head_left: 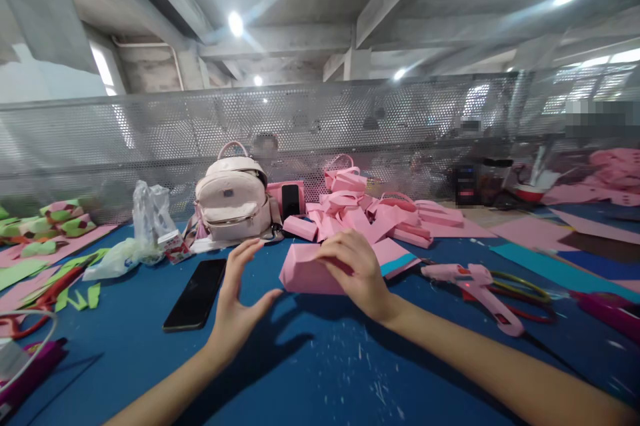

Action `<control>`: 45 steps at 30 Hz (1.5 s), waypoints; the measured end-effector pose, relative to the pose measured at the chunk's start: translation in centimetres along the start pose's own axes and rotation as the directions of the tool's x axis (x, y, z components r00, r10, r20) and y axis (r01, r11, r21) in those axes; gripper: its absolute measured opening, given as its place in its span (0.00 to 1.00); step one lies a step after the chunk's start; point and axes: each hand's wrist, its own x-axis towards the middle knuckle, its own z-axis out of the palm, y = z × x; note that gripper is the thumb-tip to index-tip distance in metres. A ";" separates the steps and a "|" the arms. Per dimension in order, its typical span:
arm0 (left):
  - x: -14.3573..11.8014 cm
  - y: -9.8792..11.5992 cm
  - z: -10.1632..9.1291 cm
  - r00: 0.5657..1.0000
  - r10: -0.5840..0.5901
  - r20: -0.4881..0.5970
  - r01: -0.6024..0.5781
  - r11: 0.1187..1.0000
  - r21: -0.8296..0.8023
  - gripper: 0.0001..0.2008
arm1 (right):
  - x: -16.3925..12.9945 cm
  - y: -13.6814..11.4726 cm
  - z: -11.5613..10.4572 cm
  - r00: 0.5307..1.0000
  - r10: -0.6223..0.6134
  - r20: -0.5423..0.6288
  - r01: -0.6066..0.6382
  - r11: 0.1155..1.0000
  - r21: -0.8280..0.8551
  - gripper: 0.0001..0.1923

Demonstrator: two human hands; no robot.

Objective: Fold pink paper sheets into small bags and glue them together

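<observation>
Head view of a blue tabletop (310, 373). The right hand (355, 269) lies palm-down over the top and near face of a pink paper box (305, 271), fingers curled across its upper edge and grasping it; the box rests on the tabletop at centre, just in front of a heap of similar pink boxes (370, 209). The left hand (237, 299) is released, fingers spread and upright, palm turned toward the box's left end, close to it but apart. A black phone (196, 294) lies flat just left of the left hand. Behind it stand a pale pink backpack (233, 203) and a crumpled clear plastic bag (145, 226). To the right of the box lies a pink glue gun (477, 286), nozzle pointing left, beside yellow and red rings whose nature cannot be told. Green paper scraps (75, 279) and red-handled scissors (30, 309) occupy the far left edge. A perforated metal screen (350, 126) closes the tabletop's far side
</observation>
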 end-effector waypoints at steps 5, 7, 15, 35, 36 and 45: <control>-0.8 1.1 0.1 0.980 0.064 0.188 -0.058 0.998 -0.037 0.31 | -0.4 -1.2 -0.3 0.939 -0.321 0.125 0.340 0.923 -0.182 0.10; -1.0 1.1 -0.1 0.954 0.058 0.294 -0.035 0.996 -0.081 0.33 | -0.9 -1.3 -0.1 0.888 -0.417 0.195 0.448 0.880 -0.158 0.12; -0.4 1.4 -0.7 0.790 -0.087 0.606 0.259 0.944 -0.202 0.23 | -1.5 -0.7 0.3 0.806 -0.528 0.267 0.542 0.840 0.025 0.12; 0.5 1.9 -0.1 0.836 -0.110 0.538 0.202 0.972 -0.116 0.15 | -1.8 -0.9 1.3 0.954 -0.197 0.224 0.222 0.971 -0.092 0.11; 0.4 1.8 -0.1 0.835 -0.115 0.538 0.209 0.971 -0.117 0.15 | -1.7 -0.9 1.3 0.955 -0.202 0.216 0.224 0.971 -0.080 0.09; 0.1 1.7 0.0 0.833 -0.129 0.538 0.210 0.973 -0.093 0.17 | -1.6 -1.5 1.5 0.942 -0.282 0.185 0.300 0.951 -0.079 0.10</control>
